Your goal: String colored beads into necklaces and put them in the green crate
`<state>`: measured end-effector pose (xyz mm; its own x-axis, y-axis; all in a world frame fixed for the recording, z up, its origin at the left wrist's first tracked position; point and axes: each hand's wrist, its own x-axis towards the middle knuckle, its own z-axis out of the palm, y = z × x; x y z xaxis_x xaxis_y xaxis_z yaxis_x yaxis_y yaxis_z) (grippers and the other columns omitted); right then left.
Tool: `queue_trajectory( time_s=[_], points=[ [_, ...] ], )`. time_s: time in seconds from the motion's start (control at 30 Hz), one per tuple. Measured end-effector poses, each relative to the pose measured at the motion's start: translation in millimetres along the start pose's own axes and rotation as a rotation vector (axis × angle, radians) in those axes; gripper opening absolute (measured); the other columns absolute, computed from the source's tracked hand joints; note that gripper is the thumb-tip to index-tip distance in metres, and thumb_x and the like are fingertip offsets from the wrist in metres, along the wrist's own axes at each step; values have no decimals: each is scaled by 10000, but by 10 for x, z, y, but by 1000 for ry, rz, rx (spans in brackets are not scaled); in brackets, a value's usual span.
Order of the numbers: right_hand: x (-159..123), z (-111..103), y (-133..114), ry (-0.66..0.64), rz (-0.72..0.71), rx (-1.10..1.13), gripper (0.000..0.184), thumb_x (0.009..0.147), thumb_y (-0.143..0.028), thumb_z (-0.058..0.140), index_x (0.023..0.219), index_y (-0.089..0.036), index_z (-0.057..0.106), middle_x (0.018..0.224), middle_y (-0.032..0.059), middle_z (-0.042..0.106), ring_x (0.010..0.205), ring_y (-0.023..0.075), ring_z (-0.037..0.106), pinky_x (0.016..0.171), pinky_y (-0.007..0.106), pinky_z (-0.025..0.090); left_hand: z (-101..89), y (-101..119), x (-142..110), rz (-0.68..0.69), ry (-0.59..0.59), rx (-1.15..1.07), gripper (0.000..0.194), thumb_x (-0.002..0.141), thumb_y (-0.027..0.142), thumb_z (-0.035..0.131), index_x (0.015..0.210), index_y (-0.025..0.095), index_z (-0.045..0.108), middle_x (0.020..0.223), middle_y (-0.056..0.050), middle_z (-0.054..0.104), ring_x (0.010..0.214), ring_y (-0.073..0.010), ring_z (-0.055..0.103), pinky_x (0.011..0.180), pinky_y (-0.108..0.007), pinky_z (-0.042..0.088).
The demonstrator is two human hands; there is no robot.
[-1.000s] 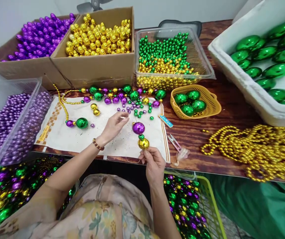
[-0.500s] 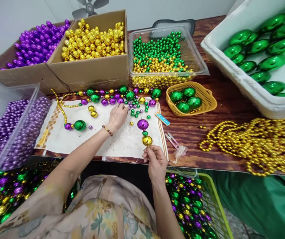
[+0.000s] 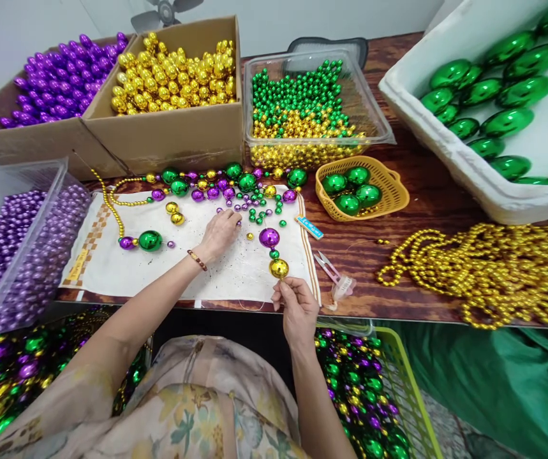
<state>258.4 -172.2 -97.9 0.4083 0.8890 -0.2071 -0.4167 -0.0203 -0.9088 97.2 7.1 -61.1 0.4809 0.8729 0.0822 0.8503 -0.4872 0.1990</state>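
Where beads lie, cloth, wooden table, fan

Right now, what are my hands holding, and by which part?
Your right hand pinches the short bead strand below its gold ball. Whether your left hand grips the small purple bead at its fingertips can't be told.

Large green ovals: mirror-gloss, smooth, metallic-looking. Their box: white, matt, foam-like, rough rim. Purple ovals, gold balls: same metallic gloss. Boxes behind: matt brown cardboard. Tub: clear glossy plastic. Basket: yellow perforated plastic. Towel: soft matt cloth. Bench: dark streaked wood look, slight sheen. Small lilac beads: pearly. Scissors: metal blades.
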Motion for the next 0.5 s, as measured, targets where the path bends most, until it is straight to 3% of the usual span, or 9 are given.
queue_trajectory(
  time_s=[0.27,0.5],
  points=[
    [-7,-10,1,-3,-6,-17,252,809,-408,765,823,-189,643,660,-9,644,507,93,546,437,198,444,21,-86,-56,-45,87,-362,216,981,207,526,1124,174,685,1055,-87,661,945,-212,631,874,-347,511],
    [-6,-6,1,7,-4,-7,251,809,-403,765,819,-185,641,638,-18,640,479,87,534,434,200,441,85,-65,-62,3,86,-283,250,979,189,506,1165,184,674,1047,-88,653,964,-216,618,865,-340,504]
  ],
)
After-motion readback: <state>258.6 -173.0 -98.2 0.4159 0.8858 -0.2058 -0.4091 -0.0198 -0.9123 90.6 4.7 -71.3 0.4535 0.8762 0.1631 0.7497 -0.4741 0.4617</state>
